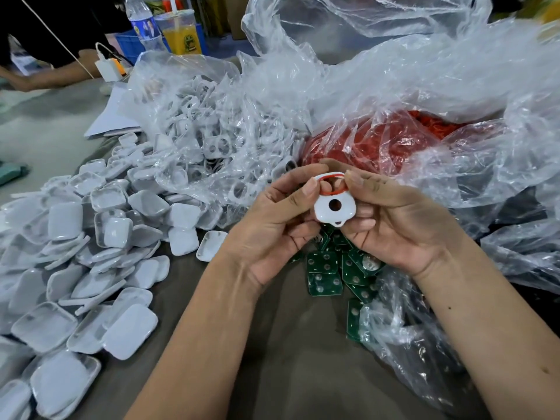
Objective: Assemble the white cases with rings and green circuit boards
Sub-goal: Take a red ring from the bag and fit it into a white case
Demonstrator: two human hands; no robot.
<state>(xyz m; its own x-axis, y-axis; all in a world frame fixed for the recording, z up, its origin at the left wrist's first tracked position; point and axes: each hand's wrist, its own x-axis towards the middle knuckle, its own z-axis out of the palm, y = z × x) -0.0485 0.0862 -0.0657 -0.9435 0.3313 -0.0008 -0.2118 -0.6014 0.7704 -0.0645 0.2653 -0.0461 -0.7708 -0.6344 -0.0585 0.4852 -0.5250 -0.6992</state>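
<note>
Head view: at centre, the left hand (272,219) and the right hand (397,219) together hold a white case (328,212), each grip pinching an upper corner, thumbs on a red ring (332,185) seated at its top opening. Green circuit boards (325,274) lie on the worktop (288,344) directly beneath, at 6 o'clock, partly hidden by the hands. A heap of white covers (91,253) spreads at 9 o'clock. Crumpled clear plastic bags (394,86) fill 12 to 3 o'clock, veiling loose white cases (212,140) and a mass of red rings (378,144). A water bottle (142,22) and an orange drink cup (178,33) stand at 11 o'clock.
</note>
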